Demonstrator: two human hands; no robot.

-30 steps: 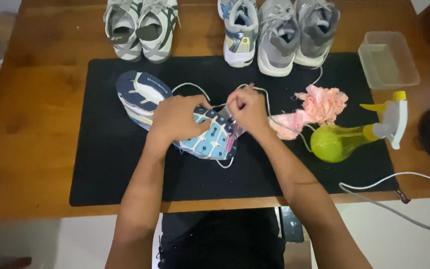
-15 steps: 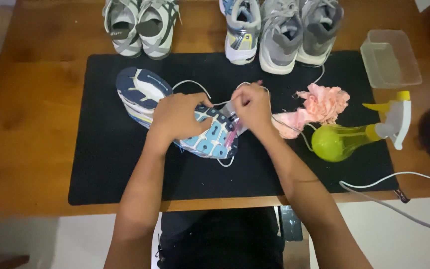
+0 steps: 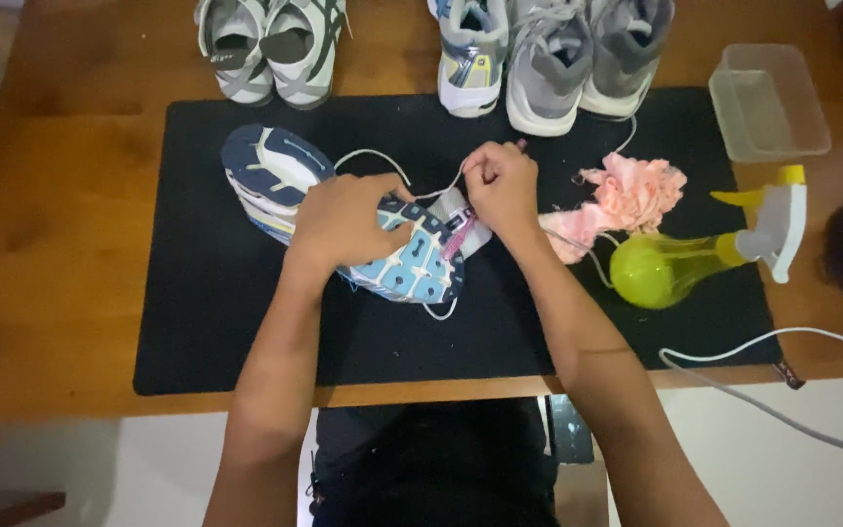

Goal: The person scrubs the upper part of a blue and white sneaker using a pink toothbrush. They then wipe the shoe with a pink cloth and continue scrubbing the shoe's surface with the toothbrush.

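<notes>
- The sneaker (image 3: 343, 220) lies on its side at the middle of the black mat (image 3: 197, 332), its sole turned up: navy at the heel end, pale blue with white ridges at the toe end, which points toward the mat's near edge.
- The white shoelace (image 3: 373, 156) loops loosely from the sneaker's upper across the mat toward its far edge; a short end curls just below the toe.

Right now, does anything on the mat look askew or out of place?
The green spray bottle lies on its side, nozzle off the black mat's edge. A loose white lace trails from the blue shoe, itself tipped sole-out under the left hand. No spill visible.
</notes>
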